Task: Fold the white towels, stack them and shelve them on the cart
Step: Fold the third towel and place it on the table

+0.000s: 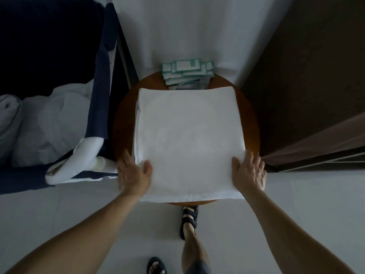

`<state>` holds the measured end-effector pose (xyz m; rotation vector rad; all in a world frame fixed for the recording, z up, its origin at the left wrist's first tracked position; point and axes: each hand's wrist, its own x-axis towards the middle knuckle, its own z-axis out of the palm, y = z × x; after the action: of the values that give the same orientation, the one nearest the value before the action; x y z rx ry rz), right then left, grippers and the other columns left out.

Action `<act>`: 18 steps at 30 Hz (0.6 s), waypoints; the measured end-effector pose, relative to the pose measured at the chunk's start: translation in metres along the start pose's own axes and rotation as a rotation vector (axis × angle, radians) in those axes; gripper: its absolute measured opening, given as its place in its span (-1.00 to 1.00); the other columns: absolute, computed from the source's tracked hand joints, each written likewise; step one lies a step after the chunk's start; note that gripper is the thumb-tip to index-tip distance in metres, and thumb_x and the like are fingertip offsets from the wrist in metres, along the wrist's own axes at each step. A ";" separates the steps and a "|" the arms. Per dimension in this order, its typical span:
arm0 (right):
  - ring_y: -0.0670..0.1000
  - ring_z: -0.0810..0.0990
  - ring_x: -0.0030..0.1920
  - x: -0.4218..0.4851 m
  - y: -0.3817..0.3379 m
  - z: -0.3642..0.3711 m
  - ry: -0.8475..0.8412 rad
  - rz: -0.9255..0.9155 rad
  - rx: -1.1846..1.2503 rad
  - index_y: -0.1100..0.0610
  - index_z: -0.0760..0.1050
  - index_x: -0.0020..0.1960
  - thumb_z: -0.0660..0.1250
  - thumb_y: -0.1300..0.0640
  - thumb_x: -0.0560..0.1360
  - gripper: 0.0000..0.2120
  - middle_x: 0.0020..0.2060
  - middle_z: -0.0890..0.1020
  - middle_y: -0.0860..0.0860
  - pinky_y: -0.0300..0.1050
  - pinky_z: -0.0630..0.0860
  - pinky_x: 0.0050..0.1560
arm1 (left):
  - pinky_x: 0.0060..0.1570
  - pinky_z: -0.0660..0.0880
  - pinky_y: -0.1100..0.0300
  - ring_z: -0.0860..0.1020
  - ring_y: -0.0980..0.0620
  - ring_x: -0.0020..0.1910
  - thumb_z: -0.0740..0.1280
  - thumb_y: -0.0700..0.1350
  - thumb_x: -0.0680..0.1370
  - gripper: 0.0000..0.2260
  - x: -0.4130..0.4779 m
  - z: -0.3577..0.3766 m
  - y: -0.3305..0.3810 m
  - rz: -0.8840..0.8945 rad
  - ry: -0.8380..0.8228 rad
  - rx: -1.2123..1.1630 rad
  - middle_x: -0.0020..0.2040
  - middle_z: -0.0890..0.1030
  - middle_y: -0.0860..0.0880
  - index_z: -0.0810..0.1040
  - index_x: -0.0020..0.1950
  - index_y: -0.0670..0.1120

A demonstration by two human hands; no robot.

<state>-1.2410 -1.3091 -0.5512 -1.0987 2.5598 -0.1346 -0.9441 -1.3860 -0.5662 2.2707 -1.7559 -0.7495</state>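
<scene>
Head view: a white towel (187, 139) is seen folded into a thick square, laid flat on a round brown bench (253, 123). Most of the bench top is covered by it, and its near edge hangs slightly past the rim. Several layers are shown along its left edge.

The near left corner is held by the left hand (134, 173), with the thumb laid on top and the fingers set against the side, and a small bunch of cloth is pinched between them. The near right corner is covered by the right hand (249, 171), with its fingers spread and fairly straight over the towel's right edge and the thumb resting on top. No fold is seen gripped by it.

At the far side of the bench, a loose pile of teal-edged packets (187, 74) is stacked just beyond the towel. To the left, crumpled white linen (49, 125) is held in a navy fabric bin (102, 80). A dark wooden panel (306, 86) is seen at the right. Two feet in dark sandals (188, 220) are planted on the pale floor (296, 214).
</scene>
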 end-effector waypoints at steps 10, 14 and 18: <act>0.06 -0.46 0.52 0.012 -0.036 0.027 -0.191 -0.564 -0.302 -0.15 -0.40 0.56 -0.25 -0.36 0.57 -0.34 0.54 -0.41 -0.03 0.21 -0.34 0.52 | 0.51 -0.24 -0.09 -0.29 -0.09 0.58 -0.10 0.34 0.58 -0.32 0.021 0.029 0.011 0.661 -0.174 0.509 0.62 -0.23 -0.09 -0.11 0.63 0.05; 0.05 -0.44 0.53 0.013 -0.034 0.029 -0.184 -0.570 -0.282 -0.15 -0.35 0.58 -0.27 -0.39 0.56 -0.32 0.56 -0.36 -0.04 0.17 -0.38 0.50 | 0.50 -0.15 -0.14 -0.20 -0.15 0.60 -0.02 0.32 0.59 -0.31 0.021 0.032 0.010 0.661 -0.207 0.521 0.63 -0.12 -0.13 -0.07 0.63 0.02; 0.04 -0.41 0.55 0.024 -0.056 0.009 -0.180 -0.591 -0.257 -0.16 -0.30 0.58 -0.32 -0.42 0.53 -0.30 0.58 -0.31 -0.05 0.24 -0.31 0.52 | 0.49 -0.14 -0.17 -0.15 -0.16 0.60 -0.04 0.31 0.59 -0.33 0.031 0.004 0.037 0.638 -0.210 0.546 0.63 0.03 -0.14 0.06 0.61 -0.01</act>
<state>-1.2150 -1.3647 -0.5537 -1.8469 2.0642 0.1481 -0.9724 -1.4253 -0.5622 1.7099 -2.8527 -0.4142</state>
